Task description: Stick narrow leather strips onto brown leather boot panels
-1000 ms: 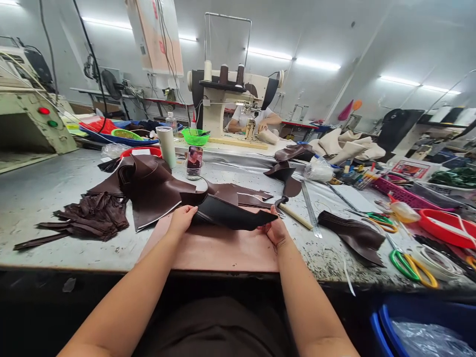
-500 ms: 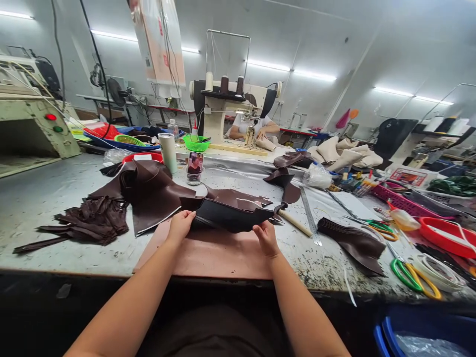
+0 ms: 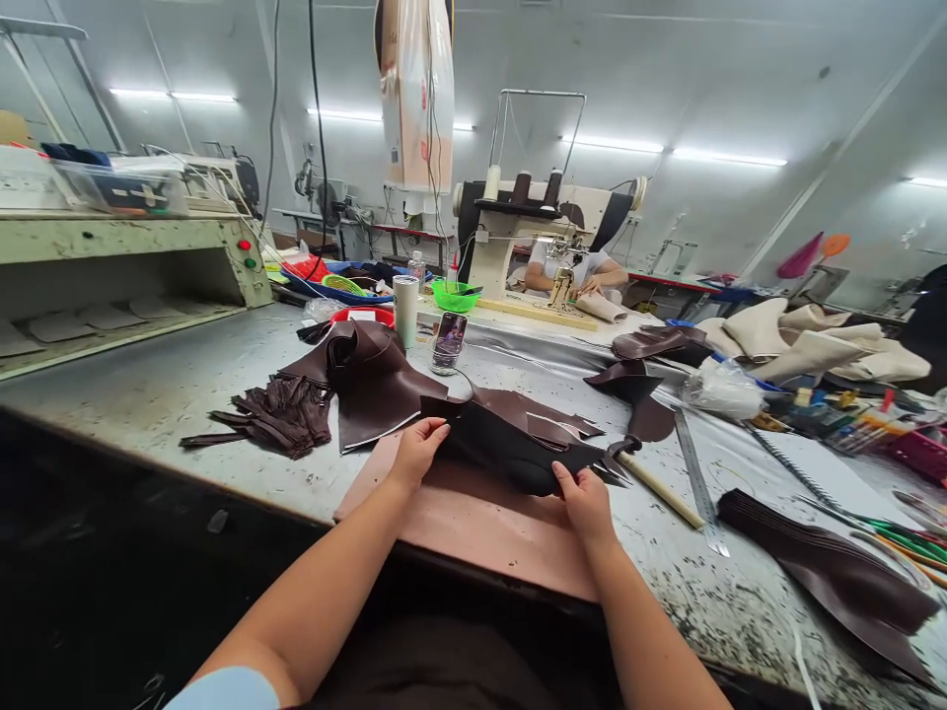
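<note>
A black piece of material [image 3: 507, 449] is stretched between my two hands above a pinkish board [image 3: 503, 542] at the table's front edge. My left hand [image 3: 421, 449] pinches its left end, and my right hand [image 3: 584, 493] grips the right end with the thumb on top. Dark brown leather pieces [image 3: 381, 380] lie behind and to the left, beside a pile of narrow brown strips [image 3: 281, 414]. Near my right hand lies a hammer, its pale handle [image 3: 662, 490] pointing toward me. A steel ruler [image 3: 699, 478] rests to the right of it.
Behind the leather stand a phone [image 3: 450, 340], a white cup [image 3: 405, 311] and a green bowl [image 3: 455, 295]. Stacked brown pieces [image 3: 829, 572] and a spiral notebook [image 3: 821, 468] are at right. Across the table a person [image 3: 592, 268] sits at a sewing machine [image 3: 495, 247].
The view has swung left, so things appear farther right. The black piece now slants down to the right, and both hands still hold it.
</note>
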`<state>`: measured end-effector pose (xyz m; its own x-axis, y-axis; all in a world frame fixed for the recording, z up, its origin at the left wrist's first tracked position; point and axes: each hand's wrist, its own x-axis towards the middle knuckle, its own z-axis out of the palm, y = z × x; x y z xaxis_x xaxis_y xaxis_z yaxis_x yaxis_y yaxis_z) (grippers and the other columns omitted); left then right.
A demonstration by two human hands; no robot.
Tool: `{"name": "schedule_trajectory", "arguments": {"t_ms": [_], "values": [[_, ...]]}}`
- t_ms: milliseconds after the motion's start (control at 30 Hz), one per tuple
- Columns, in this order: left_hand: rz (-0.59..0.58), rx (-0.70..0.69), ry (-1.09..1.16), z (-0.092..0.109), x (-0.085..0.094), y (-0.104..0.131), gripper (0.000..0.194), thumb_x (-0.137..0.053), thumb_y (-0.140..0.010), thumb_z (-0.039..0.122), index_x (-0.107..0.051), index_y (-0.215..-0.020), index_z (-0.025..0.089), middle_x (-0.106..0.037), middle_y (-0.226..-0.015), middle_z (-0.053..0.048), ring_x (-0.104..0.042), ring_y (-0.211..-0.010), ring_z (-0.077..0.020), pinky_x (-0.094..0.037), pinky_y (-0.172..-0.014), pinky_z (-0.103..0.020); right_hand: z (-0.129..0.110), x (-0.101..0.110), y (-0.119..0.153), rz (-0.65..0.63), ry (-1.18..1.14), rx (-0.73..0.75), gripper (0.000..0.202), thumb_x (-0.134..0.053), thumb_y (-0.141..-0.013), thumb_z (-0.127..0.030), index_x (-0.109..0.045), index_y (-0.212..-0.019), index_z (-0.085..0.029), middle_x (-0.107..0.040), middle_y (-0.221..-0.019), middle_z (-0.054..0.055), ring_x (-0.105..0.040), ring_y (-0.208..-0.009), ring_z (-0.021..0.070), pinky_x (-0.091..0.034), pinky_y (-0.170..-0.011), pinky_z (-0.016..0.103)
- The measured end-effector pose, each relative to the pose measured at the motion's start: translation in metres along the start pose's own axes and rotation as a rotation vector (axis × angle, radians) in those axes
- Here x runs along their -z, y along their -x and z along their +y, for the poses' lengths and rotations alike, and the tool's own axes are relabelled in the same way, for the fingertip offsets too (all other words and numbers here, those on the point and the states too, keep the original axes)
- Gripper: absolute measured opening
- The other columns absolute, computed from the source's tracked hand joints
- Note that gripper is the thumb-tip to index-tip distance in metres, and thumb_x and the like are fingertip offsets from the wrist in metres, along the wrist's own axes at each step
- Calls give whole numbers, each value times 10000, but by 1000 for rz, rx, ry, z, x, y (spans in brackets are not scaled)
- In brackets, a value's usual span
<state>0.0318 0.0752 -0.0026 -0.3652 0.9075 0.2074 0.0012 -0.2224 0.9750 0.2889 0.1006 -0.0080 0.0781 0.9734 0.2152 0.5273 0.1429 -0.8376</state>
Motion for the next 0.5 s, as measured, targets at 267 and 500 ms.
{"name": "schedule_trajectory", "arguments": {"t_ms": [267, 500], "values": [[-69, -21, 67, 4, 0, 4, 259, -642, -741, 340, -628, -888, 127, -649, -882, -45, -590, -859, -168, -435, -877, -398, 2, -1, -2, -7, 126, 7, 294, -479, -658, -501, -504, -536, -235, -587, -541, 62, -541, -548, 230, -368, -506, 316], [-62, -57, 57, 4, 0, 4, 312, -646, -691, 368, -636, -892, 131, -646, -855, -49, -582, -824, -166, -447, -831, -375, -2, -1, -1, -16, 190, 1, 273, -456, -657, -478, -513, -557, -231, -611, -604, 83, -539, -579, 228, -376, -543, 319]]}}
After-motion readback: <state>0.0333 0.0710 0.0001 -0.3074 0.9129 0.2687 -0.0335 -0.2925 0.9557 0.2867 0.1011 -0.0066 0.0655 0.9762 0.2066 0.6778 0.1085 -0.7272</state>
